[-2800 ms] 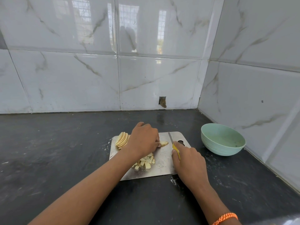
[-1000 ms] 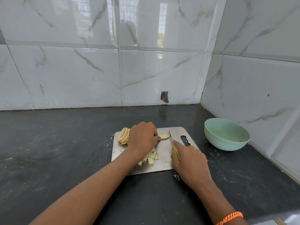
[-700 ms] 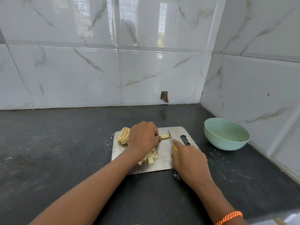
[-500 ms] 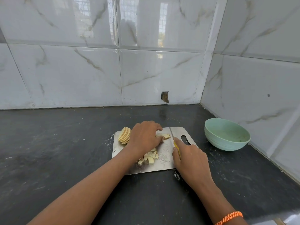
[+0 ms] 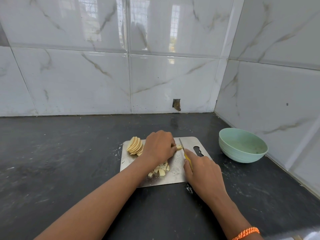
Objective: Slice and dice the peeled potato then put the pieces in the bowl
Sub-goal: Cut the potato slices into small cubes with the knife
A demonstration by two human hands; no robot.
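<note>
Knife lower; one bowl, two hands.

The table is a dark, stone-like surface with pale smears and white specks, and it meets the tiled walls at the back and at the right. A metal cutting board lies flat on it. A pale green bowl stands to the right of the board, near the right wall.
</note>
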